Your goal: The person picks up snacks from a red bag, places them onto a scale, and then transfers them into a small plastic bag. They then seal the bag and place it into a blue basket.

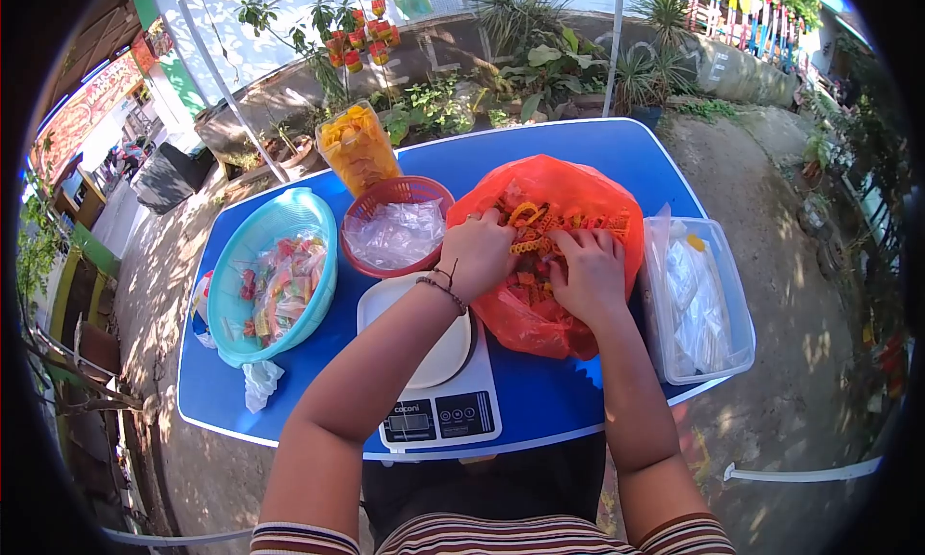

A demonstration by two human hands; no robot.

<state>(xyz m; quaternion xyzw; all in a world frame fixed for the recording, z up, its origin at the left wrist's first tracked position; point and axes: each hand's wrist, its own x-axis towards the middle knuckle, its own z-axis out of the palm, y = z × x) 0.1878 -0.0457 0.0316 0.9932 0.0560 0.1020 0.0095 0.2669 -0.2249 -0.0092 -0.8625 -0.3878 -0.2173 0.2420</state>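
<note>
A large red plastic bag (540,335) stands open on the table, filled with red, orange and yellow crinkled snack-like pieces (525,283). My left hand (479,256), with a dark bracelet at the wrist, reaches into its left side. Its fingers curl down among the pieces, and what they pinch, if anything, is hidden. On the right side of the pile rests my right hand (592,274), fingers apart and bent, fingertips touching the pieces. Partly under my left forearm is a white kitchen scale (487,391) with a round plate.
Left lies a turquoise basket (224,304) of small filled packets. A red basket (438,194) holds clear plastic bags; behind it stands a tub (358,148) of yellow-orange pieces. A clear container (737,333) with plastic bags sits at the right edge of the blue table (549,401).
</note>
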